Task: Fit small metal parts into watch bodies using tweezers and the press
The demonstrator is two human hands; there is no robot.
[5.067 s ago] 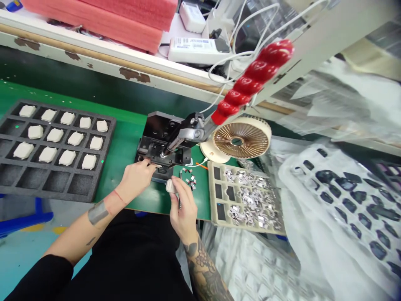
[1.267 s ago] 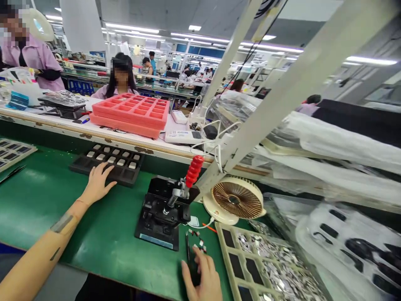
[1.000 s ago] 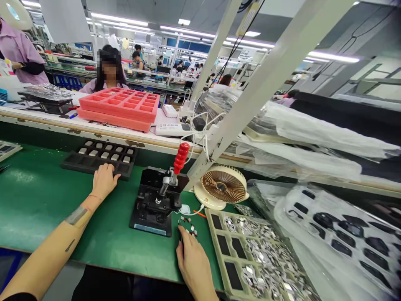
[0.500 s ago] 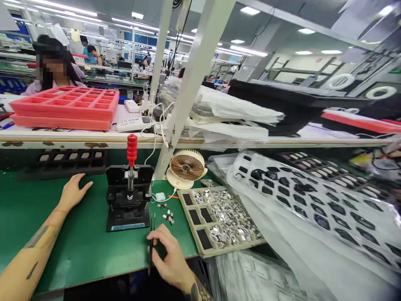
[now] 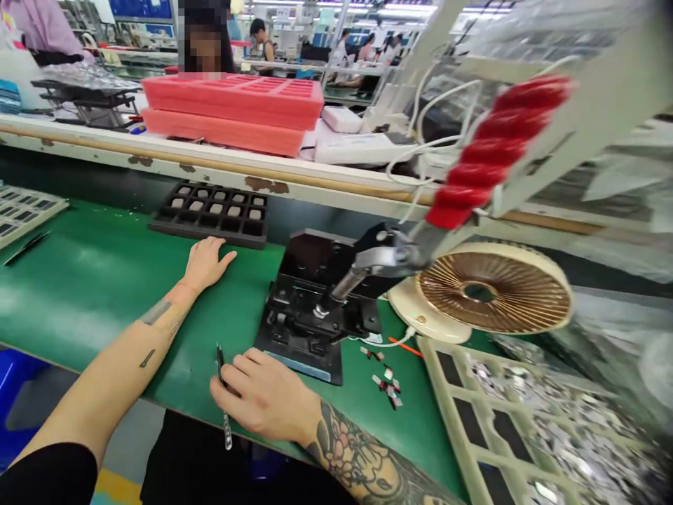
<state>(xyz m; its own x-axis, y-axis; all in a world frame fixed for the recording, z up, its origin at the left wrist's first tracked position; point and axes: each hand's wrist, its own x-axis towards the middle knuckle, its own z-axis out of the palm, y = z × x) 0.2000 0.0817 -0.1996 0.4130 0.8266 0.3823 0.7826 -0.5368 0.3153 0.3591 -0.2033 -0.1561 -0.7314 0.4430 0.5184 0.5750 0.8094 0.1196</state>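
Note:
At the near edge of the black compartment tray (image 5: 210,228), my left hand (image 5: 207,263) lies low with its fingers stretched out; whether the fingertips touch the tray I cannot tell. Several small greyish pieces sit in the tray's pockets. My right hand (image 5: 263,393) is closed around a pair of dark tweezers (image 5: 226,414), whose tips point away from me over the green mat (image 5: 131,280). Just beyond that hand stands a black toggle press (image 5: 315,308) with a red ribbed handle (image 5: 499,151). Small red and silver parts (image 5: 388,382) lie to the right of the press.
A beige fan (image 5: 488,291) stands behind a pale tray (image 5: 446,428) heaped with shiny metal pieces. Another pair of tweezers (image 5: 26,247) lies at the left by a light tray (image 5: 29,210). Pink foam trays (image 5: 231,105) sit on the shelf, with a co-worker behind.
The view has swung left and closer to the press, bringing more of the black tray into sight. My right hand, still gripping the tweezers, has moved left in front of the press.

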